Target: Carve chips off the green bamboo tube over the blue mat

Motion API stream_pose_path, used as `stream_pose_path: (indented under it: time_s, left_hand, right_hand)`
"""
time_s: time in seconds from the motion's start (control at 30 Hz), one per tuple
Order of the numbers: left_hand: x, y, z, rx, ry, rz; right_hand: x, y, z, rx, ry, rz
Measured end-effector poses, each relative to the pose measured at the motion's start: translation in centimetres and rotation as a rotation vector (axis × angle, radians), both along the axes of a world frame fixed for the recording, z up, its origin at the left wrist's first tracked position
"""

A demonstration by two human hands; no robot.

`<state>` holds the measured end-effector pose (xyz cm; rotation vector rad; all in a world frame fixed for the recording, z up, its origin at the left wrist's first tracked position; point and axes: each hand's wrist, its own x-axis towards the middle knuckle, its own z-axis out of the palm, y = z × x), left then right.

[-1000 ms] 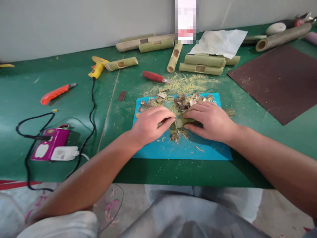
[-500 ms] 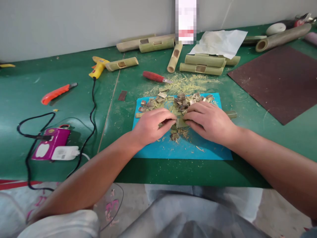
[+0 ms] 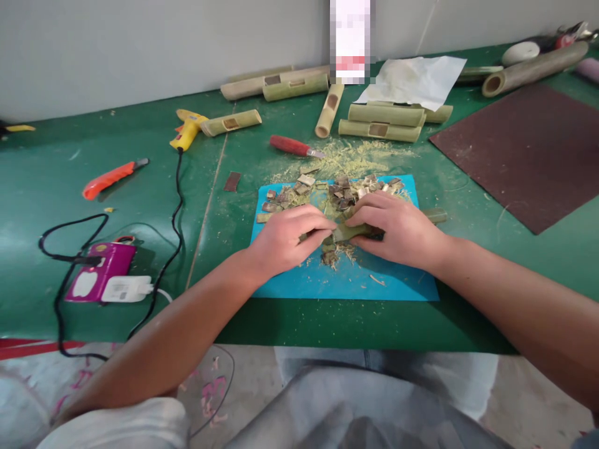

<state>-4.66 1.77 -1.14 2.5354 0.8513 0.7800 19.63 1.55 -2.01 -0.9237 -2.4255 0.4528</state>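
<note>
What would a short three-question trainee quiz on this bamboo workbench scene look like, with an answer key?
1. True or false: both hands rest on the bamboo piece over the blue mat.
2. Which tool lies nearest behind the mat: A red-handled knife, B glue gun, C orange cutter?
3. What litters the mat's far edge?

Key: 1 true, left hand and right hand both grip it. 2 A. 3 small cut bamboo chips and shavings.

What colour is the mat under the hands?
Bright blue mat, clearest in the head view.
</note>
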Motion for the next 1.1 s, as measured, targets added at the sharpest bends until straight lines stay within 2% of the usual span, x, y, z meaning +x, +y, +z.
stream_pose_path:
  time_s: [0.1, 0.27, 0.43, 0.53, 0.8, 0.97, 1.1]
  left_hand:
    - [0.0, 0.0, 0.2, 0.010, 0.031, -0.037]
    - [0.4, 0.1, -0.1, 0.039, 0.008, 0.000]
    - [0.5, -0.2, -0.2, 0.096, 0.038, -0.039]
    - [0.5, -0.2, -0.2, 0.139, 0.032, -0.018]
    - [0.4, 0.3, -0.4, 0.140, 0.018, -0.068]
    - [0.1, 1.1, -0.7, 0.160, 0.036, -0.042]
    - [0.0, 0.9, -0.6, 0.135, 0.013, -0.095]
  right_hand:
    - [0.1, 0.2, -0.2, -0.016, 0.028, 0.014]
    - [0.1, 0.4, -0.4, -0.026, 0.051, 0.024]
    - [0.1, 0.5, -0.4, -0.031, 0.057, 0.024]
    - [0.1, 0.5, -0.3, -0.035, 0.062, 0.026]
    - [0.1, 0.6, -0.4, -0.052, 0.067, 0.031]
    - [0.2, 0.5, -0.4, -0.044, 0.073, 0.025]
    - [0.2, 0.4, -0.3, -0.065, 0.067, 0.017]
